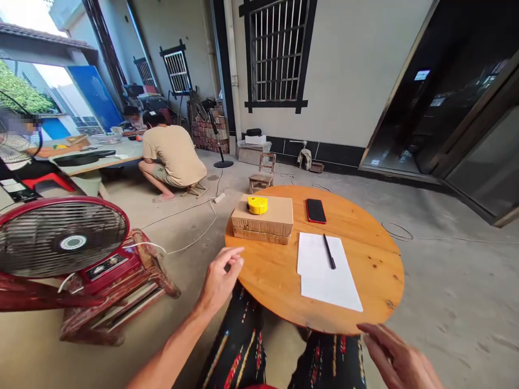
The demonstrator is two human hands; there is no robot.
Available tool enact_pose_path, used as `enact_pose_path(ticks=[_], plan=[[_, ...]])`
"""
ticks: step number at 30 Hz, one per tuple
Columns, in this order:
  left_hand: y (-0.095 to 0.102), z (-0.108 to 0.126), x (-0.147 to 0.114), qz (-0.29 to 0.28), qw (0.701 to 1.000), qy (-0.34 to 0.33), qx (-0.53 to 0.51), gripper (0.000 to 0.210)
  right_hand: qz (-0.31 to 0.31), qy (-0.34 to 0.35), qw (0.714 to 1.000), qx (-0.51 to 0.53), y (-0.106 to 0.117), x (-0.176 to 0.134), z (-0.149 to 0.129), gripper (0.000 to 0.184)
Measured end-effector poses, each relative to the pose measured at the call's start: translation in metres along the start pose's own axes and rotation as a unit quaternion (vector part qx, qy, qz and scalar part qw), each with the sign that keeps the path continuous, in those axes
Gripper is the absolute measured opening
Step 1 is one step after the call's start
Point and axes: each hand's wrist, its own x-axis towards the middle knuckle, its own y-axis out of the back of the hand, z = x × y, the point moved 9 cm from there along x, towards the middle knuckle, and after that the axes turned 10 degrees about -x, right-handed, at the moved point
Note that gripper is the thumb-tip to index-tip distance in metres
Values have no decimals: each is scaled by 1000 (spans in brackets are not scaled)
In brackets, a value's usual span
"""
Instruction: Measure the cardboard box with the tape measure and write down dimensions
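Observation:
My left hand (221, 278) is at the left edge of the round wooden table (373, 265), fingers loosely bent, thumb apart from them, holding nothing. Just beyond it lies a cardboard box (263, 229) with a yellow tape measure (258, 205) on top. By the table's near right edge is my right hand (399, 356), its fingers stretched out and slightly bent, with nothing visible in it. White paper sheets (324, 286) lie between the hands, a black pen (329, 251) resting on them. Behind the paper is a dark-screened phone (315, 210) with a red edge.
A red electric fan (73, 243) stands on a wooden stool (121, 308) to my left. Beyond the table is a small wooden chair (263, 175). A person in a tan shirt (174, 156) squats at another table (121, 148). Cables (194, 246) cross the floor.

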Motion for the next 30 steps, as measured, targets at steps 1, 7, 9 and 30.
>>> enact_pose_path(ticks=[1,7,9,30], plan=[[8,-8,18,25,1000,6,-2,34,-1,39,999,11,2,21,-40,18],[20,-60,118,89,994,62,-33,51,-42,231,972,10,-34,154,-240,31],[15,-74,140,91,992,79,-46,54,-36,248,968,8,-57,196,-280,46],[11,-113,21,50,982,133,-123,56,72,-159,767,617,-54,147,-130,31]])
